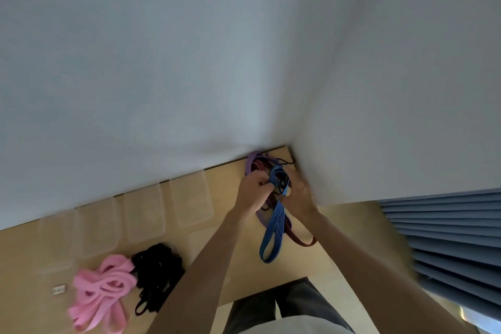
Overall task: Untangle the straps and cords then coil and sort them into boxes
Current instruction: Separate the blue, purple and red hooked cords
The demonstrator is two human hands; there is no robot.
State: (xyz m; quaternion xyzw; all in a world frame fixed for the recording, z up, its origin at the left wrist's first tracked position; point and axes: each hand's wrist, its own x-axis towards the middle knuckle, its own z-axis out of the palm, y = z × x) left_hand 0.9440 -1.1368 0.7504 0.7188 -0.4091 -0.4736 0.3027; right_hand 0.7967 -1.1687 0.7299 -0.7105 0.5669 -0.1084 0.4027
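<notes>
The light wooden table (238, 257) stands pushed into the corner where two plain white walls (162, 62) meet. Along its far edge, against the wall, four clear plastic boxes (189, 202) sit in a row running leftward. Nearer the person and to the left lie a heap of wide pink straps (101, 295) and, touching it on the right, a heap of thin black cords (158, 274). In the far right corner lies a tangle of purple, maroon and blue striped straps (273, 214), with the left hand (252, 192) and right hand (299, 195) on it. Pleated blue curtains (447, 241) hang right of the table.
</notes>
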